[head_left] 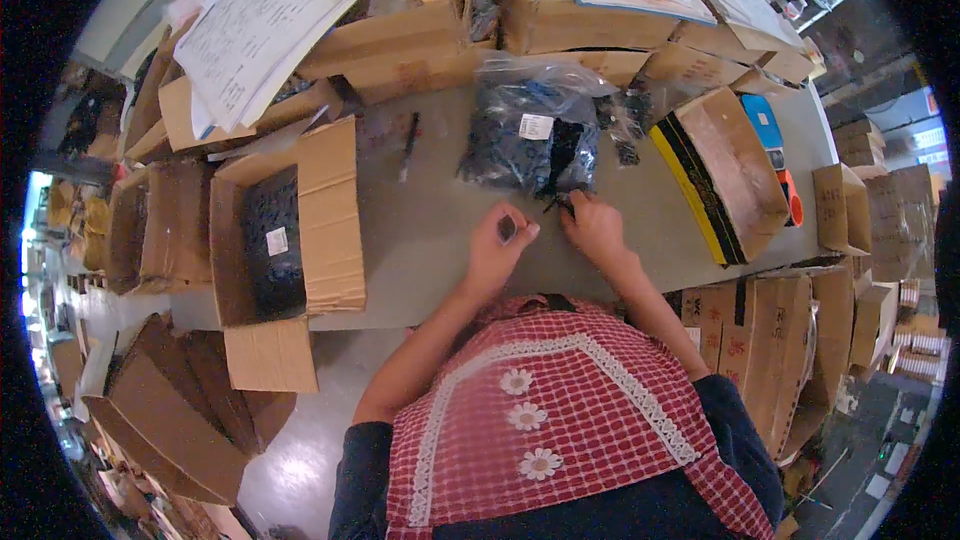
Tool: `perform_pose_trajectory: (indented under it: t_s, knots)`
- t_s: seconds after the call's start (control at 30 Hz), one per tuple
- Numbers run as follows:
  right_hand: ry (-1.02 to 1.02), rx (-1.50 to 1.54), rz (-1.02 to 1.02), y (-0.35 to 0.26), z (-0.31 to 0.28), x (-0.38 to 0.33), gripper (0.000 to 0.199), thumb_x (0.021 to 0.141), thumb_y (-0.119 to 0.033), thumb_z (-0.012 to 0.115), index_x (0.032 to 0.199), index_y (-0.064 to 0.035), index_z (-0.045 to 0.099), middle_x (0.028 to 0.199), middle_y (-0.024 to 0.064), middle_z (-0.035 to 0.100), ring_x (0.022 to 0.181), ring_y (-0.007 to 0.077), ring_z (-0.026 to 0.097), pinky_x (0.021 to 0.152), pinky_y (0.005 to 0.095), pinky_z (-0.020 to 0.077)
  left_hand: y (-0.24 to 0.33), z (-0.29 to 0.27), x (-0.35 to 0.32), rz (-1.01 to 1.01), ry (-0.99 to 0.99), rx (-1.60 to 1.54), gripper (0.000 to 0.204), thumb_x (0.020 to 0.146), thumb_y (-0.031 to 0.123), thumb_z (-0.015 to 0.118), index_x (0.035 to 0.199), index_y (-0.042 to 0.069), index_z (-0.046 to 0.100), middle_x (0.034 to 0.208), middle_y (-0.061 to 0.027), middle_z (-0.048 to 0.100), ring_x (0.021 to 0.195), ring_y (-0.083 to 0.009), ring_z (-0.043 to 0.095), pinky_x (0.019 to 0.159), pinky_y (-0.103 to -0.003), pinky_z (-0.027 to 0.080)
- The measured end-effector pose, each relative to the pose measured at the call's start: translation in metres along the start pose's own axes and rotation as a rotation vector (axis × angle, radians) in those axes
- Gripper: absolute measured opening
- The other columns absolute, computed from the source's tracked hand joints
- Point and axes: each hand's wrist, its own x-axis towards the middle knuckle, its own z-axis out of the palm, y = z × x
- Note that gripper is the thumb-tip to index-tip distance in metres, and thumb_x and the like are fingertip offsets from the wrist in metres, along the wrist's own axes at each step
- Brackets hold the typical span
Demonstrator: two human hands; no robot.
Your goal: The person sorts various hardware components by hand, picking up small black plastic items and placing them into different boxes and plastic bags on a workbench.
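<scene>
Near the middle of the frame, the left hand (490, 257) is hovering over or resting on the worktop (420, 250), its grip clenched around a small dark piece (506, 229) whose end is showing between thumb and fingers. Just to its right, the right hand (597, 232) is bringing thumb and forefinger to some thin black pieces (553, 203); at this blur, I cannot tell whether its grip is pinching one or only touching.

Directly above these, a clear plastic bag (535, 127) full of dark parts (a white label is showing on it) is lying at upper centre. A slim dark strip (410, 145) is lying left of the bag. At centre left, an open carton (333, 215) is holding dark contents. At upper right, a shallow cardboard box (730, 170) with a black-and-yellow side is standing beside a blue object (762, 122). Handwritten papers (265, 35) are lying across cartons at upper left.
</scene>
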Motion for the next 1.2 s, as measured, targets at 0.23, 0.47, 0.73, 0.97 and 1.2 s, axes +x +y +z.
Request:
perform_pose_trajectory:
  t_s: [0.23, 0.47, 0.73, 0.97, 1.2]
  knots:
    - [-0.026, 0.347, -0.011, 0.011, -0.035, -0.007, 0.024, 0.08, -0.025, 0.066, 0.099, -0.0097, 0.068, 0.09, 0.0156, 0.066, 0.078, 0.0295, 0.066, 0.064, 0.0385, 0.0531, 0.001, -0.002, -0.001, 0.004, 0.001, 0.19, 0.018, 0.077, 0.007, 0.072, 0.081, 0.006, 0.055, 0.081, -0.0036, 0.06, 0.078, -0.0131, 0.056, 0.073, -0.028, 0.046]
    - [0.139, 0.673, -0.329, -0.027, -0.051, -0.024, 0.019, 0.08, -0.017, 0.071, 0.096, -0.007, 0.068, 0.094, 0.0119, 0.066, 0.08, 0.0257, 0.065, 0.066, 0.0359, 0.0528, -0.023, 0.008, -0.002, 0.026, -0.145, 0.278, 0.018, 0.077, 0.016, 0.071, 0.086, 0.008, 0.058, 0.078, -0.0074, 0.064, 0.07, -0.0206, 0.061, 0.066, -0.032, 0.049]
    - [0.133, 0.394, -0.173, -0.016, -0.038, -0.011, 0.024, 0.083, -0.024, 0.066, 0.101, -0.0084, 0.065, 0.093, 0.0139, 0.064, 0.085, 0.0308, 0.063, 0.068, 0.0413, 0.0517, -0.02, 0.005, -0.002, 0.07, -0.188, 0.139, 0.019, 0.078, 0.012, 0.07, 0.083, 0.006, 0.053, 0.081, -0.0062, 0.059, 0.077, -0.017, 0.058, 0.073, -0.029, 0.046]
    - [0.022, -0.057, -0.155, 0.006, -0.004, -0.003, 0.026, 0.078, -0.024, 0.065, 0.098, -0.0094, 0.059, 0.095, 0.013, 0.062, 0.083, 0.0342, 0.063, 0.067, 0.0457, 0.0528, -0.003, 0.003, 0.0, 0.037, -0.094, 0.1, 0.021, 0.076, 0.004, 0.072, 0.078, 0.006, 0.051, 0.079, -0.0014, 0.054, 0.079, -0.0127, 0.053, 0.077, -0.026, 0.043]
    - [-0.11, -0.045, -0.206, -0.009, -0.02, 0.002, 0.028, 0.075, -0.028, 0.065, 0.091, -0.0055, 0.058, 0.092, 0.0144, 0.062, 0.081, 0.034, 0.063, 0.066, 0.0459, 0.053, -0.003, -0.003, -0.003, 0.062, 0.025, 0.089, 0.02, 0.076, 0.004, 0.072, 0.078, 0.006, 0.052, 0.079, -0.0016, 0.056, 0.078, -0.0122, 0.054, 0.075, -0.026, 0.044]
